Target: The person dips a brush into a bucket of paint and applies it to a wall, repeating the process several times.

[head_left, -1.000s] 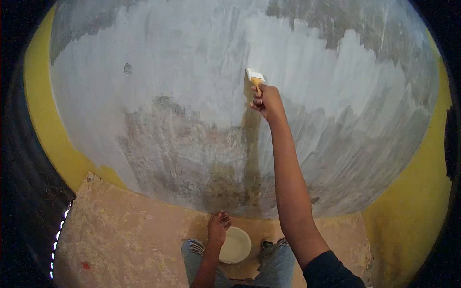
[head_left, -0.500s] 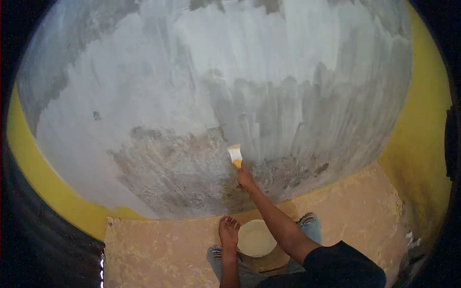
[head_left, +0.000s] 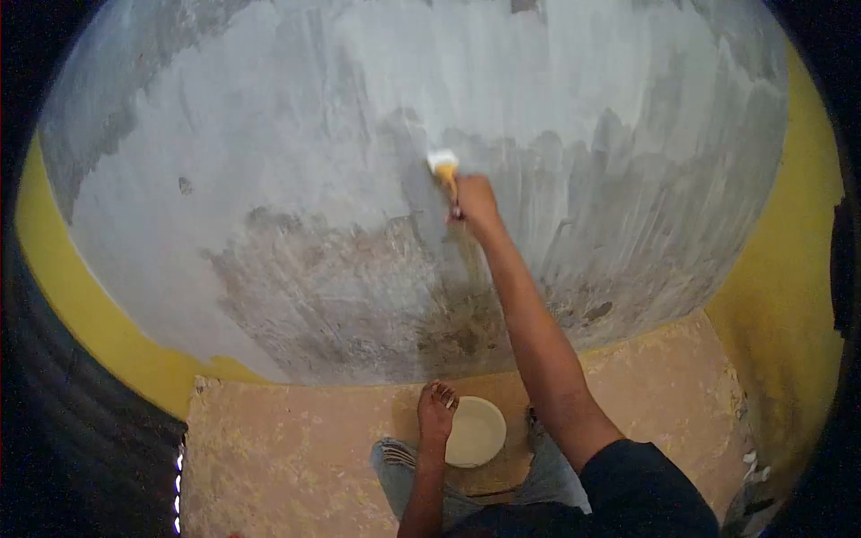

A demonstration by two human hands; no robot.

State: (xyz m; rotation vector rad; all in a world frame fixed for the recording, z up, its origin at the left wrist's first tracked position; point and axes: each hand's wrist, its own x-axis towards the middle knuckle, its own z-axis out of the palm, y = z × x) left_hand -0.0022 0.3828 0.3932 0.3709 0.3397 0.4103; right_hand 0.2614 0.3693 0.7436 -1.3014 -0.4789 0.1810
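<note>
Paintbrush [head_left: 443,164] bristles are pressing against the grey wall [head_left: 269,179], and the right hand [head_left: 475,199] fingers are gripping its yellow handle. The left hand [head_left: 437,408] is resting at the rim of the white bowl [head_left: 482,438] on the floor [head_left: 287,448]; I cannot tell whether its fingers are gripping.

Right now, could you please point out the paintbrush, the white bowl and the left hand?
paintbrush [head_left: 444,167]: head view, where the bristles meet the yellow handle.
white bowl [head_left: 500,430]: head view, on its right rim.
left hand [head_left: 437,411]: head view, on the back of the hand.
</note>
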